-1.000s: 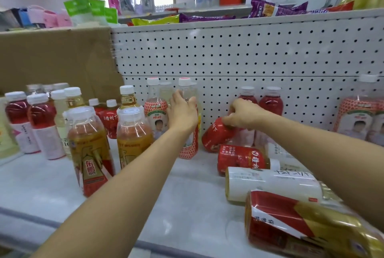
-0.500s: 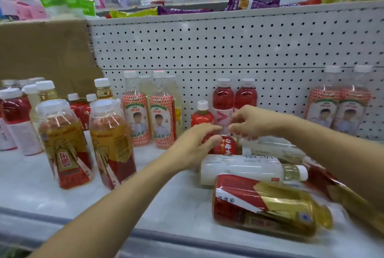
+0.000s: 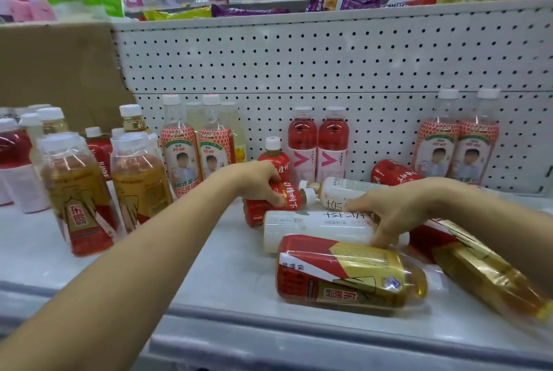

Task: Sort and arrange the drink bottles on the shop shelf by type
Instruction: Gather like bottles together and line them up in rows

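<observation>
My left hand point(image 3: 261, 181) is closed over a small red-labelled bottle point(image 3: 291, 201) that lies on its side mid-shelf. Just behind it stands an upright red bottle of the same kind point(image 3: 273, 158). My right hand point(image 3: 386, 210) grips the right end of a lying white-labelled tea bottle point(image 3: 314, 227), fingers on its far side, thumb on the near side. A second white-labelled bottle point(image 3: 339, 191) lies behind it. Two large gold-and-red bottles point(image 3: 350, 275) point(image 3: 484, 266) lie at the front right. Another red bottle point(image 3: 392, 173) lies near the back.
Two large gold bottles point(image 3: 77, 191) stand at the left, with more bottles behind them. Against the pegboard point(image 3: 299, 71) stand checkered-label bottles point(image 3: 179, 155), two pink bottles point(image 3: 317, 143) and two more checkered ones point(image 3: 454, 149). The shelf's front lip point(image 3: 299, 349) runs below.
My left hand left the standing checkered bottle and came down onto the lying red bottle. My right hand set a red bottle upright, then dropped onto the white tea bottle.
</observation>
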Tool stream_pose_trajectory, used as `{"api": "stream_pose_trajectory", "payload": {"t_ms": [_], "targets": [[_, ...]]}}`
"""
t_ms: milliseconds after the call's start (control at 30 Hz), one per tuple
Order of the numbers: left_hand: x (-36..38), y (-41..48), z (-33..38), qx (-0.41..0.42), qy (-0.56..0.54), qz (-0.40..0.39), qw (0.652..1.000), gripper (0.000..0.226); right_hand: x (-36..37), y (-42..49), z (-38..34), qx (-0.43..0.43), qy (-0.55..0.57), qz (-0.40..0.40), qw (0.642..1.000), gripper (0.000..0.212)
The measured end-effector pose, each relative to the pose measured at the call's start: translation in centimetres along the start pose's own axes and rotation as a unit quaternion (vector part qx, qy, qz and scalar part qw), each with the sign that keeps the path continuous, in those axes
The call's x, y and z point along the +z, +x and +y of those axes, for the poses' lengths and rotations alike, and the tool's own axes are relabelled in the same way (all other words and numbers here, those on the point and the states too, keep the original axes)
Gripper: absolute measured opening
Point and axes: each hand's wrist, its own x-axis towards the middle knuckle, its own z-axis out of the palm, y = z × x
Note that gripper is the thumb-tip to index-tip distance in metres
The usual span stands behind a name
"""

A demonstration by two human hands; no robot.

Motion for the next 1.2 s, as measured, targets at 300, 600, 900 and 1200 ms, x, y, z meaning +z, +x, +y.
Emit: {"api": "stream_pose_trajectory", "payload": {"t_ms": [300, 600, 900, 1200], "targets": [[0.8, -0.7, -2.8, -0.050, -0.089, 0.004, 0.995, 0.095, -2.2, -2.3, 0.4, -0.026, 0.038, 0.088, 0.995, 0.048], [4.6, -4.6, -5.5, -0.061, -0.468, 0.159, 0.867, 0.079, -6.3, -3.3, -1.5, -0.054, 0.114, 0.178, 0.976, 0.048], [6.5, -4.9, -5.5, -0.092, -0.537, 0.238, 0.804, 0.077, -6.6, 1.4, -7.6, -0.156, 0.210, 0.351, 0.899, 0.026], [6.8, -6.3, -4.8, -0.100, -0.509, 0.283, 0.807, 0.074, -5.4, 4.0, -11.2, -0.182, 0.199, 0.404, 0.874, 0.029]]}}
